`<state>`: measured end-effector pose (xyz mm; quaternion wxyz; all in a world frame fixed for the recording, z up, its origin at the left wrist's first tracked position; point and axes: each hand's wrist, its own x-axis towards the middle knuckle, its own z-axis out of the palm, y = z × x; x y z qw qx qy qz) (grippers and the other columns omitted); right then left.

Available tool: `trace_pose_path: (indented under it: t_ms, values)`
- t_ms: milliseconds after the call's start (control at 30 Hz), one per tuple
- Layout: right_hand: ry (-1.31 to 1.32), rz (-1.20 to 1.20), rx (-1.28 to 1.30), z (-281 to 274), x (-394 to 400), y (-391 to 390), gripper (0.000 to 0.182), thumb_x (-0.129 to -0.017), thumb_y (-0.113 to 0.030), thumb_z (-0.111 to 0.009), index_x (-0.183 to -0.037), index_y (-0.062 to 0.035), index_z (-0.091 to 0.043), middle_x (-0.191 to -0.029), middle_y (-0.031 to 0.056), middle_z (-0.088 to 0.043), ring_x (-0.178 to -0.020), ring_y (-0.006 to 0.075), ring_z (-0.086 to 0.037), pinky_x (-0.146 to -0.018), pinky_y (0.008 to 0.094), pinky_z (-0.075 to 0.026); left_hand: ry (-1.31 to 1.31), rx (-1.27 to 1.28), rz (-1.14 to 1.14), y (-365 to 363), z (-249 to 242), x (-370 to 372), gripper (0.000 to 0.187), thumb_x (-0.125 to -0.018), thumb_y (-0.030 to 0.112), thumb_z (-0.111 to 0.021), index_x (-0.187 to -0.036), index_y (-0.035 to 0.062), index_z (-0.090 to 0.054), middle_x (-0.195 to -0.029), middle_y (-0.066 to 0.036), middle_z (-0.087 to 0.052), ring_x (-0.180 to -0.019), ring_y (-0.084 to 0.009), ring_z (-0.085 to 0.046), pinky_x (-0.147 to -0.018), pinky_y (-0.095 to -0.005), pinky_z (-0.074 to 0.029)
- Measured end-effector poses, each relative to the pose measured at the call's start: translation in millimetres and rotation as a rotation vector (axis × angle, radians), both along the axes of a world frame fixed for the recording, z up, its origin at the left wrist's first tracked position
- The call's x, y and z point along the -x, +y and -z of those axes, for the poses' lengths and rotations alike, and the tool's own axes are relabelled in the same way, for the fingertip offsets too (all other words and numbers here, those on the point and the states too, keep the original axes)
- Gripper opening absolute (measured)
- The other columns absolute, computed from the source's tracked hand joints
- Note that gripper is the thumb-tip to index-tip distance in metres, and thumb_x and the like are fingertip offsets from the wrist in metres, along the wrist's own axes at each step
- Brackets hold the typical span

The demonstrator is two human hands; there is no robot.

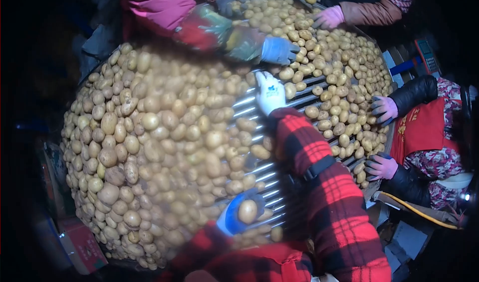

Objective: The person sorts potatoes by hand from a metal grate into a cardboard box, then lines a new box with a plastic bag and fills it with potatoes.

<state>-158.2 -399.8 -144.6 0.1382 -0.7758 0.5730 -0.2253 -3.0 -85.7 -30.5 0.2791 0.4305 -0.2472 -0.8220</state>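
Observation:
My left hand (234, 216), in a blue and white glove, is closed around a potato (247, 211) low over the near side of the heap. My right hand (271, 93) wears a white glove and reaches forward across the metal bars (269, 175). Its fingers are curled against a potato (251, 79) at the fingertips, partly covered by the glove. To the left spreads a large heap of potatoes (131, 145), some blurred by motion. More potatoes (344, 90) lie on the right side of the bars.
Across from me, a co-worker's blue-gloved hand (279, 50) reaches close to my right hand. Another person's pink glove (330, 17) rests at the far edge. On the right, a person in a red apron (418, 132) has both hands at the rim. A red box (82, 244) stands lower left.

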Motion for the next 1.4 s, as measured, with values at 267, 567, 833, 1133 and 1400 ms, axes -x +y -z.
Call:
trace_pose_path:
  t_ms: [267,567,833,1133,1400]
  values:
    - [-0.360,-0.094,-0.081,-24.9,50.1,104.1,0.043,-0.079,0.003,-0.059,-0.121,-0.0015,-0.066,-0.121,0.0187,-0.067,-0.114,0.0366,-0.063,-0.101,0.0430,-0.050,-0.092,0.213,-0.120,10.3,27.4,13.6,0.063,-0.093,-0.004,-0.070,-0.149,0.0052,-0.045,-0.144,-0.008,-0.050,-0.127,-0.0226,-0.056,-0.102,-0.0370,-0.057]
    - [-1.229,0.222,-1.092,-146.2,170.9,293.2,0.049,-0.101,-0.045,-0.062,-0.104,0.0033,-0.069,-0.088,0.0099,-0.069,-0.073,0.0135,-0.063,-0.062,0.0250,-0.048,0.677,-0.358,-0.321,27.3,50.2,12.7,0.056,-0.108,0.032,-0.047,-0.159,0.0142,-0.034,-0.158,-0.009,-0.041,-0.140,-0.0281,-0.042,-0.117,-0.0518,-0.036]
    - [-0.752,0.664,-0.720,-148.2,306.3,480.3,0.039,-0.098,-0.019,-0.065,-0.129,0.0042,-0.064,-0.119,0.0127,-0.068,-0.114,0.0243,-0.064,-0.099,0.0355,-0.051,0.047,-0.312,0.050,22.4,-39.8,67.4,0.055,-0.107,0.024,-0.047,-0.158,0.0086,-0.035,-0.154,-0.017,-0.047,-0.141,-0.0356,-0.048,-0.119,-0.0495,-0.039]
    - [-1.251,0.368,-0.585,-126.0,114.4,466.7,0.081,-0.085,0.006,-0.072,-0.157,-0.0025,-0.037,-0.128,0.0076,-0.066,-0.112,0.0184,-0.066,-0.099,0.0317,-0.054,0.174,-0.084,0.323,80.2,8.6,106.1,0.063,-0.108,0.044,-0.047,-0.156,0.0044,-0.035,-0.141,-0.011,-0.055,-0.126,-0.0255,-0.057,-0.106,-0.0401,-0.048]
    - [-1.575,1.022,-0.534,-167.1,246.3,563.3,0.049,-0.097,-0.022,-0.069,-0.143,-0.0098,-0.055,-0.120,0.0075,-0.068,-0.095,0.0186,-0.072,-0.065,0.0257,-0.056,0.198,-0.130,0.581,107.6,-18.4,124.1,0.058,-0.110,0.034,-0.047,-0.155,-0.0017,-0.037,-0.153,-0.015,-0.048,-0.143,-0.0251,-0.045,-0.121,-0.0380,-0.031]
